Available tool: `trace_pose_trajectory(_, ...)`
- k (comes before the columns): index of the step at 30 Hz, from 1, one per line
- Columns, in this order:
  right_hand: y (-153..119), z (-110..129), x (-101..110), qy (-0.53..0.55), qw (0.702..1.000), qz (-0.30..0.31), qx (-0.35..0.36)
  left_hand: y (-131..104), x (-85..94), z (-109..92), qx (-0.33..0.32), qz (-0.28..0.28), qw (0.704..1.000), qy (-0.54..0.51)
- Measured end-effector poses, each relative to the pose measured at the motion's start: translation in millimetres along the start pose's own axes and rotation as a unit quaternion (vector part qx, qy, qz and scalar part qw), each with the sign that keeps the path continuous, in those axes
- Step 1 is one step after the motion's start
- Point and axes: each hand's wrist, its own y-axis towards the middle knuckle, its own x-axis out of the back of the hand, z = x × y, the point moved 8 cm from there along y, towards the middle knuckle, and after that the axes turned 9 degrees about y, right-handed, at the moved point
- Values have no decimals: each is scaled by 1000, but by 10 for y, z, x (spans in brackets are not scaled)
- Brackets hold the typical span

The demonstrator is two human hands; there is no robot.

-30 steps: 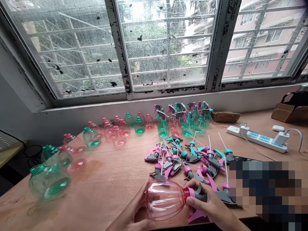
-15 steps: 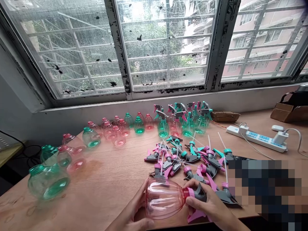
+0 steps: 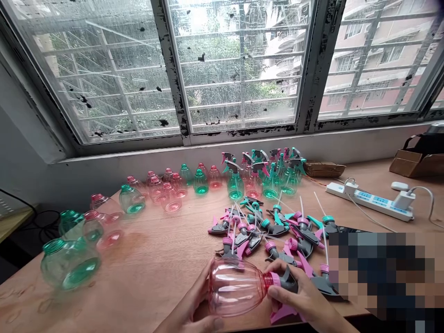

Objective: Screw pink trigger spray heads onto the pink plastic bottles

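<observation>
Two hands, one bottle. The fingers of the left hand (image 3: 190, 300) are curved around the base of a pink bottle (image 3: 236, 289); those of the right hand (image 3: 294, 296) grip its single spray head (image 3: 288, 281) at the neck. The bottle is held sideways at the counter's (image 3: 149, 263) near edge, base leftward. Just beyond lies a pile of loose spray heads (image 3: 222, 227), pink and green, too entangled for an exact count. To the left and behind stand headless bottles: about ten pink (image 3: 171, 199) and five green (image 3: 72, 268). Behind the pile, fitted spray bottles (image 3: 236, 187) show four in front, three green and one pink; those behind overlap. At right: one power strip (image 3: 374, 200) bearing two plugs (image 3: 404, 200), one brown parcel (image 3: 324, 169) and one carton (image 3: 409, 164).
</observation>
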Motion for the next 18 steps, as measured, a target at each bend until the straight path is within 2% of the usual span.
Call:
trace_pose_trajectory(9,1,6,4,-14,1000,-3,-1,-12,-8,-67,8,-21,1000,-1)
trace_pose_trajectory(18,-5,33,-1,-1,1000,-11,8,-3,2,-67,7,-16,1000,14)
